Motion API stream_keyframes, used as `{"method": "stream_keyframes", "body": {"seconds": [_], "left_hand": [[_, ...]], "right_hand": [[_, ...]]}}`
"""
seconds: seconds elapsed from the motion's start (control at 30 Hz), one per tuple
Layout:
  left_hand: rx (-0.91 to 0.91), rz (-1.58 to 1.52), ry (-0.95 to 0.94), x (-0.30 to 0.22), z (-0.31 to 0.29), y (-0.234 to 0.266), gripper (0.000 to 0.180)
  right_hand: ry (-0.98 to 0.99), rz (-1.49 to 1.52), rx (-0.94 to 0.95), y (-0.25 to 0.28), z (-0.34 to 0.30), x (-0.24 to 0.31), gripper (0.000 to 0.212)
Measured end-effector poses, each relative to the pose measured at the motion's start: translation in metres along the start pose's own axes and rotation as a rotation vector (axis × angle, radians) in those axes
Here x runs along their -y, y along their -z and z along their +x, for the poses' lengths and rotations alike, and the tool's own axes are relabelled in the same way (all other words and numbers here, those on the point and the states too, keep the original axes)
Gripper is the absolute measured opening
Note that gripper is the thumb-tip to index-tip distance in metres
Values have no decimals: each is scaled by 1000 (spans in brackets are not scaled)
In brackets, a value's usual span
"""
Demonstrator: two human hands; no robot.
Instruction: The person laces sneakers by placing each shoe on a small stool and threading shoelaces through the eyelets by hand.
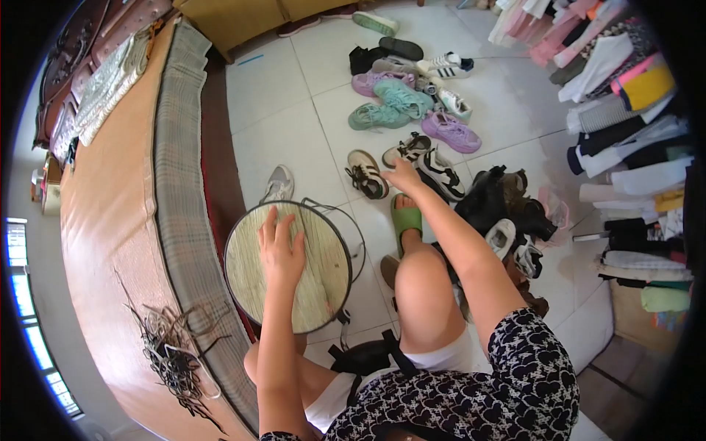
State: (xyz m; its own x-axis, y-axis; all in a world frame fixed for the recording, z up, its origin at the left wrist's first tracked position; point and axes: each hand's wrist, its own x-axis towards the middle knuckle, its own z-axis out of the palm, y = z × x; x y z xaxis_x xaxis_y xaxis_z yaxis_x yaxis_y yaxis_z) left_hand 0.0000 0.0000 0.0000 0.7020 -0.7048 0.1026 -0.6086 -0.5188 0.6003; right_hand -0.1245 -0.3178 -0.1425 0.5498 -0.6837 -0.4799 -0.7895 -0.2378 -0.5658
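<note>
When sighting from the right hand point(403, 176), find the black-and-cream sneaker point(365, 176) just beside at 9 o'clock, long axis 11-to-5; cannot tell right-hand grip. Note the farther, spread-fingered left hand point(281, 253) over the round tabletop point(323, 250).

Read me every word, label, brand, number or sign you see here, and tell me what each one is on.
None can be read.
Round wood-patterned board under the left hand: wood grain, no lettering visible.
Beige-and-black shoe beside the right hand: any marks are too small to read.
Clothes at right: any labels are too small or blurred.
Black patterned top: hearts, no legible words.
</note>
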Motion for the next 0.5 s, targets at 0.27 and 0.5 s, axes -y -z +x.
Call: {"method": "stream_keyframes", "body": {"seconds": [0.27,0.5], "left_hand": [[-75,191,-112,9,28,-10,41],[-21,213,-33,14,29,-4,41]], "right_hand": [[214,-194,46,-19,122,-21,32],[443,-325,-103,-65,239,11,39]]}}
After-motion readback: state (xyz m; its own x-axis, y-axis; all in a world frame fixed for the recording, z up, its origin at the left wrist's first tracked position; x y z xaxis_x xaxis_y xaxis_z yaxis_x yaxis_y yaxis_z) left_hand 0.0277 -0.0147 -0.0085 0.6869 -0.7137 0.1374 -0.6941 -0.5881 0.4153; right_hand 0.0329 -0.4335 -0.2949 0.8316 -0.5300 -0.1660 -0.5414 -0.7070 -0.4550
